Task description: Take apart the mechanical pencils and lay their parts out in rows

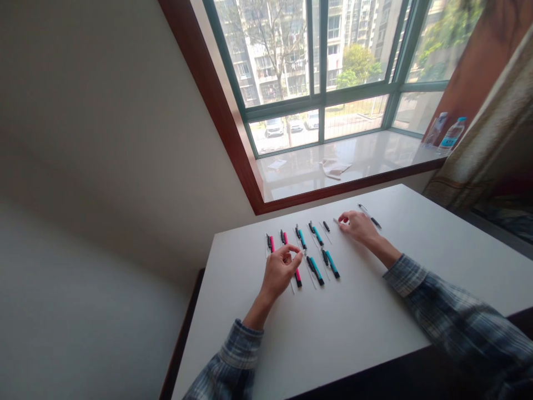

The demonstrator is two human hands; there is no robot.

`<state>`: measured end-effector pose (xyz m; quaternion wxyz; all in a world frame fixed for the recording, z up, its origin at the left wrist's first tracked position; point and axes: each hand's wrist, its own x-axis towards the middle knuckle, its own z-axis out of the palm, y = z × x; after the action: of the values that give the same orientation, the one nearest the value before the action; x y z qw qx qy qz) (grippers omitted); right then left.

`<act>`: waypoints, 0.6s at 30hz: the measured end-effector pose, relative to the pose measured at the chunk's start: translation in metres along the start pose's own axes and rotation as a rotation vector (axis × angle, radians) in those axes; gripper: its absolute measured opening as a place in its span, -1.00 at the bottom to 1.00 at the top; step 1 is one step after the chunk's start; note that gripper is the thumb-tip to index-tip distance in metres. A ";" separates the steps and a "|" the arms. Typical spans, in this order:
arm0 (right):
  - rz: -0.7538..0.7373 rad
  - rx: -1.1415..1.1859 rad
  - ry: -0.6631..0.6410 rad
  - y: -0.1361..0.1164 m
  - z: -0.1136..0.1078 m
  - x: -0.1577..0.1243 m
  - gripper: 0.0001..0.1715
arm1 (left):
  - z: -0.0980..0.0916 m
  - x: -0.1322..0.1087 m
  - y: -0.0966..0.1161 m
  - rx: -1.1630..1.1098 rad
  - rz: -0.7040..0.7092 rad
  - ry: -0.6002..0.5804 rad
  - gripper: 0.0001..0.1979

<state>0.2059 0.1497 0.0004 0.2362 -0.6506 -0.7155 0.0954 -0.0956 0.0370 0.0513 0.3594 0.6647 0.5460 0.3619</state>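
Observation:
My right hand (358,226) is closed over the far side of the white table (358,311), its fingertips on a short white pen part (335,220). My left hand (280,273) hovers by the near row in a pinch; whatever is between the fingertips is too small to make out. Pens taken apart lie in two rows: pink barrels (298,278), teal barrels (332,263), black pen parts (325,256) and thin refills (311,276). My left hand hides some of the pink ones. A lone black piece (326,226) rests left of my right hand.
A white and black pen (370,216) lies beyond my right hand. Behind the table, the window sill (300,180) holds a crumpled cloth (334,168) and two plastic bottles (452,135). A wall (125,166) rises on the left, a curtain (487,111) hangs on the right.

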 end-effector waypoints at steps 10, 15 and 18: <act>0.026 0.034 -0.038 -0.002 -0.002 -0.001 -0.82 | 0.001 0.000 0.002 -0.004 -0.005 -0.008 -0.67; 0.019 0.077 -0.069 -0.008 -0.004 -0.003 -0.86 | 0.001 0.000 0.002 -0.003 -0.003 -0.012 -0.67; 0.014 0.093 -0.082 -0.012 -0.004 -0.005 -0.83 | 0.001 0.001 0.000 -0.003 0.007 -0.011 -0.67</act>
<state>0.1979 0.1421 0.0082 0.2361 -0.6392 -0.7149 0.1570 -0.0943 0.0379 0.0505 0.3619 0.6681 0.5411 0.3604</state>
